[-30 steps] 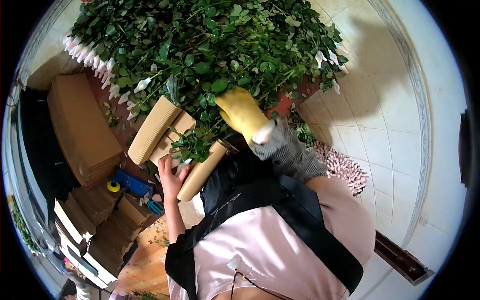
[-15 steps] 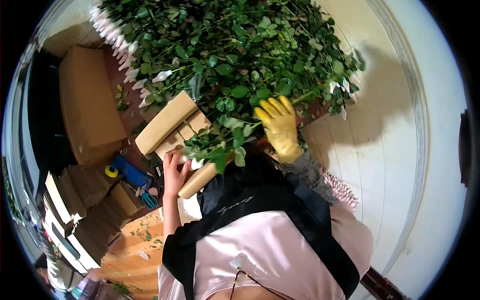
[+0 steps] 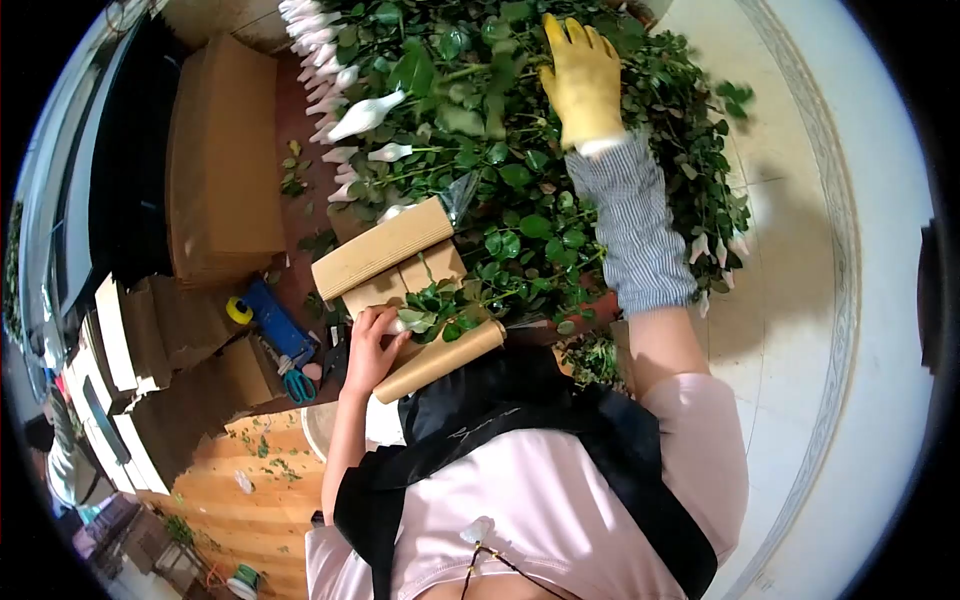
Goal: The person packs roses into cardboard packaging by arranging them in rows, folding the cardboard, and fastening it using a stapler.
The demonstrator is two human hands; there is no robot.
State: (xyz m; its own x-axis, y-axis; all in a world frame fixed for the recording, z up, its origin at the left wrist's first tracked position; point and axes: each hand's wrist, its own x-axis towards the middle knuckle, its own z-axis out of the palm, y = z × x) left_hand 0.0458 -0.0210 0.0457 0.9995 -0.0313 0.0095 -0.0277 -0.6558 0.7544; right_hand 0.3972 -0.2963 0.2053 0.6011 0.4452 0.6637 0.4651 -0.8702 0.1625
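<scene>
My bare left hand (image 3: 370,350) is at the corrugated wrap (image 3: 440,362), its fingers curled at a pale rose bud (image 3: 397,326) whose leafy stem runs right. The fingers partly cover the bud. My right hand (image 3: 587,90), in a yellow glove, is over the leafy pile (image 3: 540,225). A rose with a white-sleeved bud (image 3: 366,116) lies raised above the others, and its stem leads toward the glove's thumb side. The grip underneath is hidden by the glove, and leaves along that stem are blurred.
A folded cardboard roll (image 3: 383,248) lies above the wrap. At left stand stacked cardboard sheets (image 3: 225,165), a blue case (image 3: 278,322), a yellow tape roll (image 3: 239,310) and teal-handled scissors (image 3: 298,385). White-sleeved buds line the pile's left edge.
My right hand has moved up and away over the pile, and the large white-sleeved rose now shows raised. My left hand stays at the wrap. The whole view has shifted.
</scene>
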